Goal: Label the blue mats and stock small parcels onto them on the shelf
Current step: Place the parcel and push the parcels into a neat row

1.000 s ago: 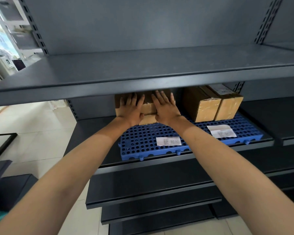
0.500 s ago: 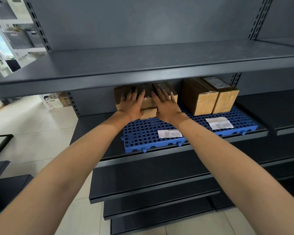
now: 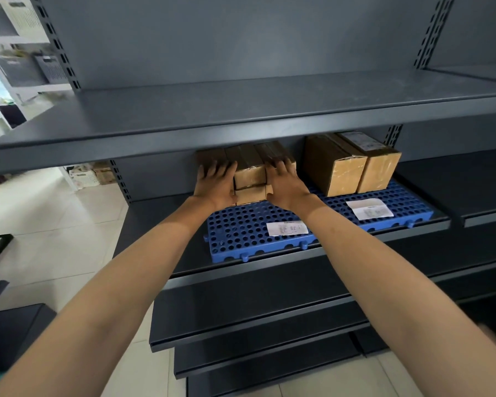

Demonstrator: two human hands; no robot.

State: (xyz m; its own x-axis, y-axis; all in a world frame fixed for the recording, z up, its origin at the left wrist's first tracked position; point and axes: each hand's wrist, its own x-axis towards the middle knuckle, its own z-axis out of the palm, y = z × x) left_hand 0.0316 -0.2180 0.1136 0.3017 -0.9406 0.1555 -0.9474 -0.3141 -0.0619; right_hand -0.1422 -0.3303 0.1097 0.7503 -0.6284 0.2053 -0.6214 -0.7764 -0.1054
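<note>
- Both blue mats (image 3: 249, 236) on the shelf (image 3: 298, 259) are already labelled.
- Two boxes (image 3: 352, 164) are stocked at 2 o'clock.
- Small parcels (image 3: 249, 179) are pressed between the flat left hand (image 3: 215, 181) and right hand (image 3: 287, 184); more stocking may remain.

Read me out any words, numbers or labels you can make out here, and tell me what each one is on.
None can be read.
White paper label on the left blue mat: printed lines, too small and blurred.
White paper label on the right blue mat: print too blurred.
Shipping label on top of the far-right cardboard parcel: too small and blurred.
Parcels under the left hand and right hand: no text visible.
</note>
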